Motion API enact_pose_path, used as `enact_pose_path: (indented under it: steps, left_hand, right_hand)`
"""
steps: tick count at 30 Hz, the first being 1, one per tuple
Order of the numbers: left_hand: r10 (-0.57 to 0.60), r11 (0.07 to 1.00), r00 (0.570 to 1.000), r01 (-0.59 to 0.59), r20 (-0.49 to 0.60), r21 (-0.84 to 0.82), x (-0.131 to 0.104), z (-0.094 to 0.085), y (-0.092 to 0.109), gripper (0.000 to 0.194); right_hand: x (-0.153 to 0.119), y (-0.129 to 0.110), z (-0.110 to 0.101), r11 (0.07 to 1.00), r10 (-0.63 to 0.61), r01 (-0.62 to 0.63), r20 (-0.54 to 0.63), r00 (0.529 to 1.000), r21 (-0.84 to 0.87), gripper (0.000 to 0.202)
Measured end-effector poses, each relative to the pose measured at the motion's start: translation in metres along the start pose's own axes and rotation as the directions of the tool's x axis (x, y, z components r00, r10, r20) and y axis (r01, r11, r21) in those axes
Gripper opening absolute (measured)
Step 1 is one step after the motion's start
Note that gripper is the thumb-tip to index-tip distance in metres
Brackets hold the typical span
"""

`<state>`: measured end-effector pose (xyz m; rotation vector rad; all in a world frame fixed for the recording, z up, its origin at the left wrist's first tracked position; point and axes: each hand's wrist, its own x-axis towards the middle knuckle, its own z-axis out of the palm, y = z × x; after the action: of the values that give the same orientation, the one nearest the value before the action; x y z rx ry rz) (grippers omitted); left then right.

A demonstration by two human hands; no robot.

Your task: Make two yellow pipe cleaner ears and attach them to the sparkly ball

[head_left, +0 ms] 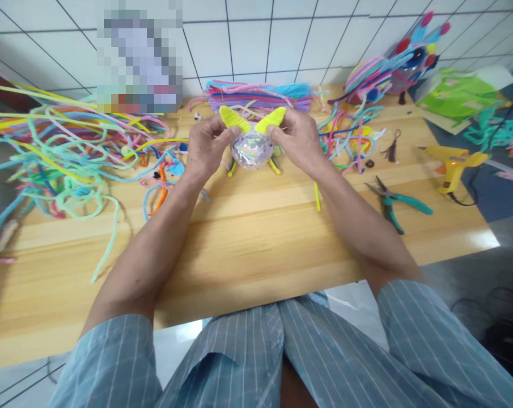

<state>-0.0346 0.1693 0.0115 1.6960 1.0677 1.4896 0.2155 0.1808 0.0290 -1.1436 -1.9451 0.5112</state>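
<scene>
Between my hands is a clear, shiny ball with colourful bits showing in it. Two yellow ear-shaped pieces with a ribbed, fuzzy look stand at its top. My left hand pinches the left yellow ear between thumb and fingers. The right yellow ear is pinched the same way by my right hand. Short yellow and dark strips poke out below the ball on both sides. Whether the ball rests on the table or is held just above it, I cannot tell.
Loose pipe cleaners lie tangled at the left, and a bundle of them lies at the back. On the right are pliers, a yellow glue gun with a cord, a green bag and finished colourful figures. A tiled wall stands behind.
</scene>
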Motion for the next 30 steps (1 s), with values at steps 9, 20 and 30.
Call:
enact_pose_path:
  steps: [9, 20, 30]
  left_hand:
    - [0.0, 1.0, 1.0, -0.001, 0.006, 0.024, 0.002, 0.001, 0.008, 0.038]
    - [-0.02, 0.999, 0.999, 0.018, 0.046, 0.043, 0.001, -0.002, 0.002, 0.044]
    - [-0.053, 0.994, 0.997, 0.059, -0.062, 0.094, -0.001, 0.001, 0.002, 0.041]
  right_hand:
    - [0.0, 0.002, 0.0, 1.0, 0.007, -0.007, 0.007, 1.0, 0.012, 0.027]
    - [-0.001, -0.002, 0.002, 1.0, -0.021, 0.021, 0.023, 1.0, 0.023, 0.034]
    - [-0.001, -0.009, 0.002, 1.0, 0.0, 0.0, 0.022, 1.0, 0.007, 0.029]
